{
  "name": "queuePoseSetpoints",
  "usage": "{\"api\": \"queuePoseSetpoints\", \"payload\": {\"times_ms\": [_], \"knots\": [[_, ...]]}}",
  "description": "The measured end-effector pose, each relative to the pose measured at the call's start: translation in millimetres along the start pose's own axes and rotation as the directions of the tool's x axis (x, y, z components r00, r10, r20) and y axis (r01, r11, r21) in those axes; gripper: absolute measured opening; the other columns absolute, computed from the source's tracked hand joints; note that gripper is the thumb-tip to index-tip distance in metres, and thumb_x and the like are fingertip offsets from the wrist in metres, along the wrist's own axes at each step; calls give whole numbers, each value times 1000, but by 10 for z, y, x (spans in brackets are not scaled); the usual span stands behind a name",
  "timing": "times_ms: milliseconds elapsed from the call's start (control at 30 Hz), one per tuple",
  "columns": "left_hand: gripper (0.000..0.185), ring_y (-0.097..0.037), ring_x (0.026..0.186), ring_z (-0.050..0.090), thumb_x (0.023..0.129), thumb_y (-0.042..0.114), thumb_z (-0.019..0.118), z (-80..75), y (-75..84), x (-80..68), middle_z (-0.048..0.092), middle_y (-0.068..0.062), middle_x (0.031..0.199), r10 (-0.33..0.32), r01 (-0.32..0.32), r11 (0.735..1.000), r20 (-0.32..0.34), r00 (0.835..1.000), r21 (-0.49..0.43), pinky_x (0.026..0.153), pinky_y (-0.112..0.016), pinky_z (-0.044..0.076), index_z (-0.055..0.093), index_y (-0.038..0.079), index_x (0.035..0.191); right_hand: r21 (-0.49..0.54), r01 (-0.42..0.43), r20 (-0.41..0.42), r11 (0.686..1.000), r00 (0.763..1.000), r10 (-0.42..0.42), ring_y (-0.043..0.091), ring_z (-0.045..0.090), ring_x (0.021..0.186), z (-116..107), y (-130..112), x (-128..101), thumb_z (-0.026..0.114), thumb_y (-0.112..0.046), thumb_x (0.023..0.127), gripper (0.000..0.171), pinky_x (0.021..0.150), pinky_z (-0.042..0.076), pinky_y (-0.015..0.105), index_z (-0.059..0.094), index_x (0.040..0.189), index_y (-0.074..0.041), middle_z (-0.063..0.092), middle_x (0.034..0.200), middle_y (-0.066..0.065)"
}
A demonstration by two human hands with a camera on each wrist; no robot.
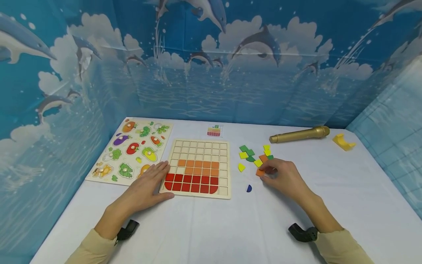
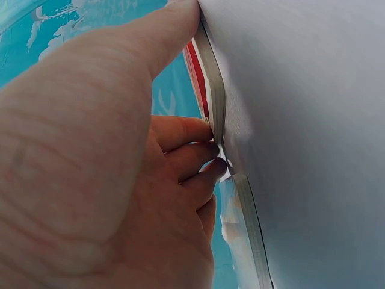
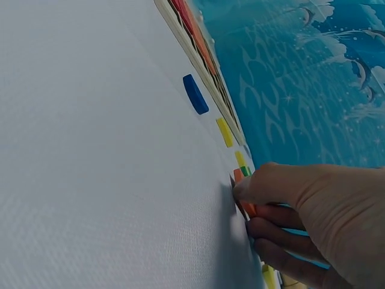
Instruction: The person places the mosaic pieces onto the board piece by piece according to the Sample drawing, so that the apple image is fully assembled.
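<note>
A wooden grid board [image 1: 200, 145] lies on the white table, with rows of red tiles [image 1: 191, 179] and orange tiles [image 1: 201, 167] set in its lower and middle cells. My left hand [image 1: 140, 190] rests along its left edge, fingers extended, thumb at the lower left corner. To the board's right, my right hand [image 1: 288, 181] pinches an orange square tile [image 1: 259, 172] between thumb and fingers, low over the table. Around it lie loose yellow and green tiles [image 1: 250, 152] and another orange tile [image 1: 263, 158]. A dark blue half-round piece [image 3: 195, 94] lies nearer to me.
A vegetable puzzle board [image 1: 112, 152] lies at the left, partly under my left hand. Behind the grid board is a small pattern card [image 1: 215, 131]. A gold microphone [image 1: 300, 135] and a yellow curved block [image 1: 344, 142] lie at the back right, before a dolphin-print curtain [image 1: 211, 91].
</note>
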State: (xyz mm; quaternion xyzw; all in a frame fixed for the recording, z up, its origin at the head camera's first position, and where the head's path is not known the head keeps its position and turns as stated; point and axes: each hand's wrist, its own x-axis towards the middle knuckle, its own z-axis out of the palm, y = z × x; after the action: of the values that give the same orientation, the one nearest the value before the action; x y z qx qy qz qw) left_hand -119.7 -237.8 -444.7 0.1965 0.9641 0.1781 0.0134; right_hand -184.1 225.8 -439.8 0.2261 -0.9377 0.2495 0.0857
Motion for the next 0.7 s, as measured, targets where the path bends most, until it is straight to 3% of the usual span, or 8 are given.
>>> {"api": "queuePoseSetpoints", "payload": {"times_ms": [700], "knots": [[94, -39, 159, 29, 91, 52, 79, 14, -16, -7, 33, -16, 171, 9, -9, 1000, -10, 1000, 3, 129, -59, 25, 40, 2, 161, -3, 6, 4, 1000, 1000, -6, 15, 70, 83, 25, -11, 11, 91, -10, 81, 23, 77, 63, 41, 80, 102, -12, 77, 92, -1]]}}
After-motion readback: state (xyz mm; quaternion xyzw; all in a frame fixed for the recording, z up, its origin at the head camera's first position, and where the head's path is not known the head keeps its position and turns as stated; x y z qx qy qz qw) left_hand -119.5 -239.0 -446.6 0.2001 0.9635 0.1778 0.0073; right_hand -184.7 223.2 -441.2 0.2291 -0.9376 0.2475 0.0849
